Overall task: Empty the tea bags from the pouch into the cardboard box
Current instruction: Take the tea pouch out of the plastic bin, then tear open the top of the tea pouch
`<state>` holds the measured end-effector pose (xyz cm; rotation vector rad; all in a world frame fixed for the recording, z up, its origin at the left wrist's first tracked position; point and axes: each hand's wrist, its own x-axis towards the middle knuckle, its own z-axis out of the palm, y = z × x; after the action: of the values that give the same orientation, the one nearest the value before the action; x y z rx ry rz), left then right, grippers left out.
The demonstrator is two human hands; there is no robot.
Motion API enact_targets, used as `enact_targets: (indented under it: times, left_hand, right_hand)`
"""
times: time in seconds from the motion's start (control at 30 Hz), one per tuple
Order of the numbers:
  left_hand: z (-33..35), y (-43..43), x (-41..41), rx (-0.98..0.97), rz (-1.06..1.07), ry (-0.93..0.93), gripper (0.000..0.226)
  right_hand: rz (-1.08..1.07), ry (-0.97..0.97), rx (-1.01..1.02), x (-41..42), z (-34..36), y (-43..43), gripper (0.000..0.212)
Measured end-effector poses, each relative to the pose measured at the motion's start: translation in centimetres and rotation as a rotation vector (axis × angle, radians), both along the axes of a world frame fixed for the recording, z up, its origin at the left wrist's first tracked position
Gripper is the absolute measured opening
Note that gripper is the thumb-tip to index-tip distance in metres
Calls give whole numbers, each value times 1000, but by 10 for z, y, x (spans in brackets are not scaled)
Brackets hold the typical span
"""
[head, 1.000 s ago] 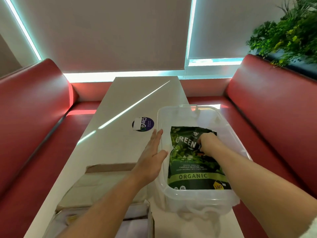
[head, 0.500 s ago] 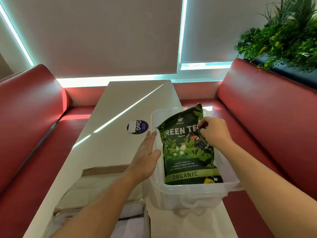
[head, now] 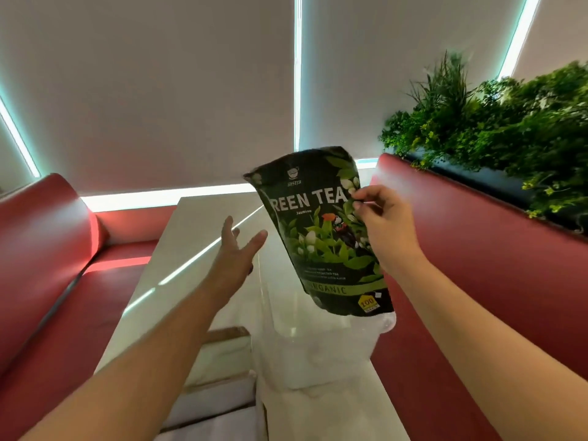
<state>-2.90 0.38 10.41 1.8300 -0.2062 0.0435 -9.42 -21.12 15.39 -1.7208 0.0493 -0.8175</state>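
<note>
A dark green tea pouch (head: 321, 237) printed "GREEN TEA" and "ORGANIC" hangs upright in the air above the clear plastic bin (head: 286, 351). My right hand (head: 381, 224) grips the pouch by its right edge, near the top. My left hand (head: 237, 253) is raised just left of the pouch with its fingers spread, not touching it. The open cardboard box (head: 219, 377) lies low on the table, left of the bin, partly hidden behind my left forearm. No tea bags are visible.
The white table (head: 191, 249) runs away from me between two red benches (head: 47, 249). A planter of green foliage (head: 509, 135) sits behind the right bench. Closed blinds cover the window ahead.
My right hand has lifted the pouch out of the clear bin and up into the air. My left hand left the bin's rim and rose beside the pouch. The camera tilted upward.
</note>
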Motion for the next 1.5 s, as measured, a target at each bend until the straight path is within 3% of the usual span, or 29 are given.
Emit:
enact_targets:
  times: [0.13,0.23,0.43,0.53,0.7,0.83,0.9,1.0,1.07,1.23,1.5]
  left_hand:
    - [60,24,-28,-108,1,-190,85]
    - [88,42,-58,-79,-20,-325,77]
    - [105,81,-115,151,-148,-399,11]
    - [103,94,-139,300,-309,-304,8]
    - [80,88,-171,659,-633,-108,9]
    - [52,69,-183,723,-727,-17,8]
    - [41,63,-185,702,-730,25,7]
    - [31,57,-186,634,-724,90,15]
    - [29,54,-186,608,-723,96,22]
    - [25,42,-186,463,-696,165,30]
    - [9,32,-185,250,-620,313,38]
  right_hand:
    - [77,-130,12,-45,42,7,30]
    - [148,-136,63,-73,48,12,33]
    - [199,-26,164,-111,16,16,32]
    - [257,84,180,-122,-15,18,31]
    - [242,340,-27,-121,-71,29,33]
    - [209,488,-136,-116,-104,42,30]
    - [186,545,-236,-121,-110,51,18]
    - [141,441,-404,-135,-110,62,8]
    - [159,350,-349,-148,-101,72,2]
    - [340,342,-94,-172,-77,89,18]
    - [500,414,-67,-184,-62,89,10]
